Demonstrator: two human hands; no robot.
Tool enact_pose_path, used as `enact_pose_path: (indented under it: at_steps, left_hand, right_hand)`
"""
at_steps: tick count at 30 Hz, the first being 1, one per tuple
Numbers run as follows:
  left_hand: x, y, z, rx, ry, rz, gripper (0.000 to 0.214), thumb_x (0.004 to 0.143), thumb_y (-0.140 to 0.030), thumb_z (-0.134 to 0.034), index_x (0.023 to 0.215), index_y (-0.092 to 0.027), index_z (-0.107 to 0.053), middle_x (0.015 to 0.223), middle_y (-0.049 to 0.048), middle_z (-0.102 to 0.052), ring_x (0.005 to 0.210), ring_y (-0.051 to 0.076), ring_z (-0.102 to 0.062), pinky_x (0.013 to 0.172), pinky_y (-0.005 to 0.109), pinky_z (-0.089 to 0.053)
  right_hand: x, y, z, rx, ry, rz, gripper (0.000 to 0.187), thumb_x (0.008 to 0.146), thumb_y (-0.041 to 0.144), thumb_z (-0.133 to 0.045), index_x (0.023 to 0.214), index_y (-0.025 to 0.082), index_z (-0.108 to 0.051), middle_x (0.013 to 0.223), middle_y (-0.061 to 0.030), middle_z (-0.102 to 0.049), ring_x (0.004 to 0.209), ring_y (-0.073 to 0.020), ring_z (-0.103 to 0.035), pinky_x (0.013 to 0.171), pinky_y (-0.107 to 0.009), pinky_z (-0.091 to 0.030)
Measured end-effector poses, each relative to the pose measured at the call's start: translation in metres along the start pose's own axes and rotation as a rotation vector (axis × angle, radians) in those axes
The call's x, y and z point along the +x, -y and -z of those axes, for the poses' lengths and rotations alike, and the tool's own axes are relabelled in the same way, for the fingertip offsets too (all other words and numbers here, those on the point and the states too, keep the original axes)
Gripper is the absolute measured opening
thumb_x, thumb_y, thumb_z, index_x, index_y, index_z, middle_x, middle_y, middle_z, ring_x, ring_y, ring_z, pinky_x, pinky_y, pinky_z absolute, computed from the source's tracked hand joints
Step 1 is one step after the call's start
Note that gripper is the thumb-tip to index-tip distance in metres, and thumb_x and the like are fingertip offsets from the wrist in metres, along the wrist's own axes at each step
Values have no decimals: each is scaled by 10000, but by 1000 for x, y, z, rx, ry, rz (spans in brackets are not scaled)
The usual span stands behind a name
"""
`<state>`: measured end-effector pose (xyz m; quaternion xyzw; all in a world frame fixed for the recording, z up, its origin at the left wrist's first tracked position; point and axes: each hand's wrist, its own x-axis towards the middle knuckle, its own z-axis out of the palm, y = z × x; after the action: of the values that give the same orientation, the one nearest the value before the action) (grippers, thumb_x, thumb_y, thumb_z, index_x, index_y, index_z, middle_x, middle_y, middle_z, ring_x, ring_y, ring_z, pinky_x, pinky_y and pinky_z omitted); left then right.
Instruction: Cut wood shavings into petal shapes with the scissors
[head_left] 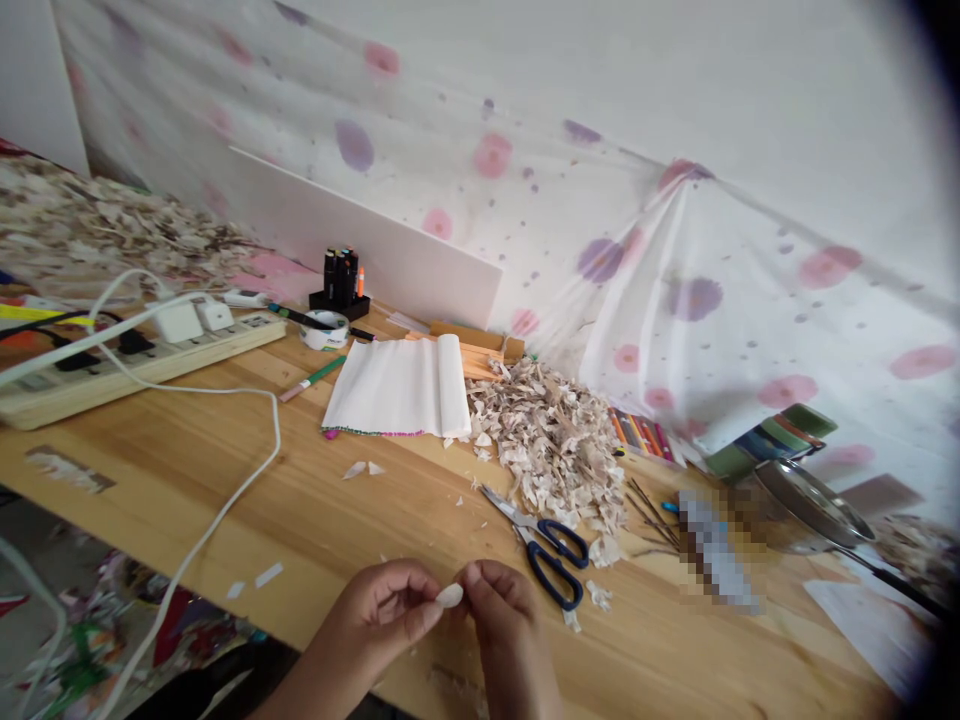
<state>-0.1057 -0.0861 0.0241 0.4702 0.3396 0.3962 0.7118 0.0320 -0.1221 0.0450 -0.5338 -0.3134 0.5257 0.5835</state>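
My left hand and my right hand meet near the table's front edge. Both pinch a small white clove-like piece between thumb and fingertips. Blue-handled scissors lie shut on the wooden table just beyond my right hand. Behind them sits a heap of pale papery peels. Small peel scraps lie next to the scissors.
A rolled white cloth lies mid-table. A power strip with plugs and a white cable sits at left. Markers in a black holder, a tape roll, a green pen, coloured pencils and a metal bowl stand around.
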Motion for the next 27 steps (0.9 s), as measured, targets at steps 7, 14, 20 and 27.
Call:
enact_pose_path:
  at_steps: [7, 14, 20, 27]
  left_hand:
    - [1, 5, 2, -11, -30, 23, 263, 645, -424, -767, 676, -176, -686, 659, 24, -639, 644, 176, -560, 610, 257, -429]
    - [-4, -2, 4, -36, -32, -23, 233, 650, -396, -767, 677, -181, -683, 670, 19, -629, 653, 167, -551, 635, 256, -434]
    - [-9, -10, 16, -43, -21, -60, 186, 677, -361, -759, 694, -191, -686, 685, 18, -628, 665, 164, -555, 635, 250, -431]
    - [-4, -24, 31, -94, -2, -81, 183, 681, -351, -763, 660, -192, -674, 649, 1, -614, 616, 135, -527, 590, 222, -400]
  right_hand:
    - [1, 0, 0, 28, 5, 7, 358, 667, 493, -731, 584, 161, -626, 544, 7, -547, 546, -127, -458, 562, -243, -355]
    - [4, 9, -2, -51, 89, -76, 254, 636, 362, -741, 568, 150, -620, 509, 29, -513, 504, -94, -379, 499, -213, -263]
    - [11, 13, -14, -70, 207, -192, 180, 620, 297, -700, 577, 139, -627, 498, 26, -520, 475, -85, -373, 497, -215, -247]
    - [25, 18, -32, -111, 241, -214, 115, 609, 239, -651, 554, 146, -613, 489, 22, -537, 469, -86, -394, 505, -213, -255]
